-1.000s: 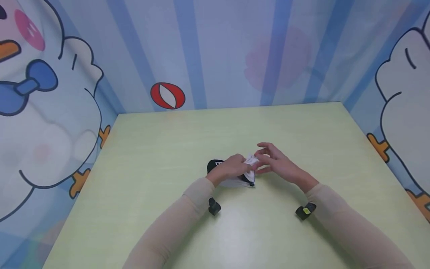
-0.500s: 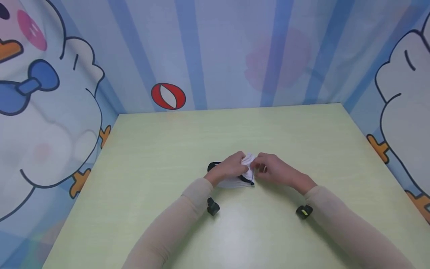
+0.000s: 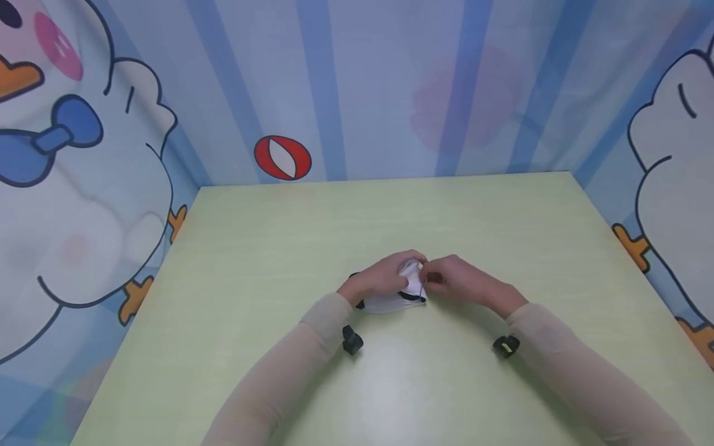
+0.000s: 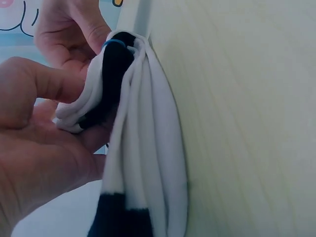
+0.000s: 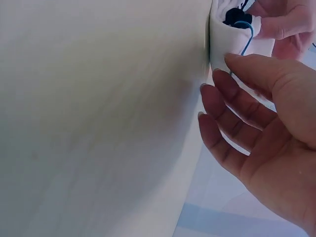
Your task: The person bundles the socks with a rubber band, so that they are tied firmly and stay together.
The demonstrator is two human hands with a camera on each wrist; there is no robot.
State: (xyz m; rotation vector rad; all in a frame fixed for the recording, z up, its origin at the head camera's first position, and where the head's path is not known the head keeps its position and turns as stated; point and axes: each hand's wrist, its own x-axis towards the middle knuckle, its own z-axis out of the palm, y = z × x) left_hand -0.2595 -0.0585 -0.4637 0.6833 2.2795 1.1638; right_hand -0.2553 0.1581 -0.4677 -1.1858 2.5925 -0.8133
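Observation:
A folded bundle of white and black socks lies on the table, its stacked layers showing in the left wrist view. My left hand grips the bundle's folded end, thumb on one side and fingers on the other. A thin blue elastic cord loops by the black part of that end. With thumb and index finger, my right hand pinches this cord at the bundle's right end; its other fingers are loosely bent. Part of the bundle is hidden under my left hand.
The pale green-yellow table runs back to a blue striped backdrop with cartoon figures on both sides. A small black camera is on my left wrist and another camera on my right.
My right hand's spread fingers have drawn together and now pinch the cord. My left hand has shifted slightly right, its fingers reaching farther over the socks.

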